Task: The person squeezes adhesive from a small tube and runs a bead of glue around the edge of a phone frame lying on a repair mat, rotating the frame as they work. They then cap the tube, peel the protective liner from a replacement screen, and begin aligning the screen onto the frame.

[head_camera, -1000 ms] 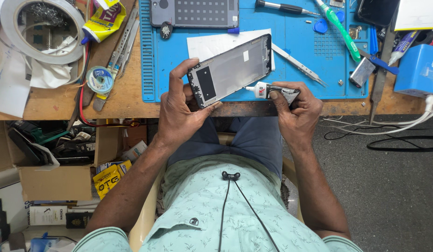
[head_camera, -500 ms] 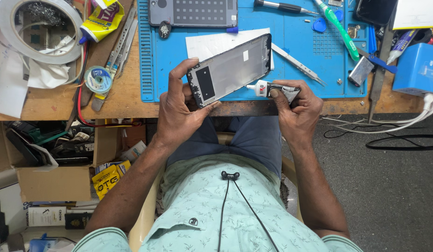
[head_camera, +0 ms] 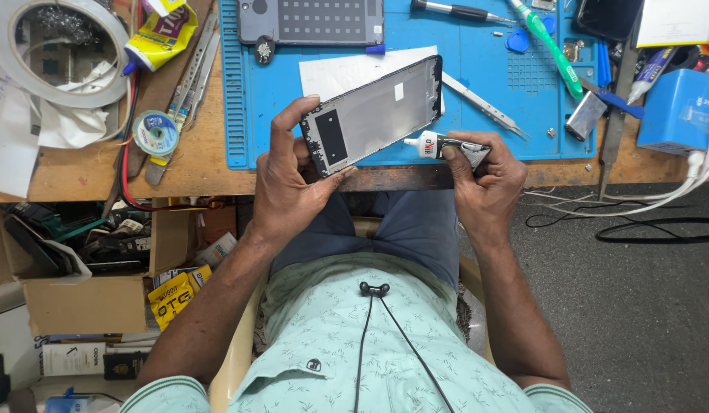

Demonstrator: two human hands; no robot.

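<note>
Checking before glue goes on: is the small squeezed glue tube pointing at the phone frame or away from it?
At it: the small glue tube's white nozzle points at the grey phone frame's lower edge.

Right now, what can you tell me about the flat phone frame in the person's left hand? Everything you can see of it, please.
The phone frame is a thin rectangular panel with a black rim and a dull grey, metal-looking inner face, bearing a black rectangle near its lower end and a small pale patch higher up. It is held tilted above the blue mat, over a white sheet. The left hand grips its lower end, fingers wrapped around the edges. The white nozzle of a small glue tube, held in the right hand, points at its lower right side.
</note>
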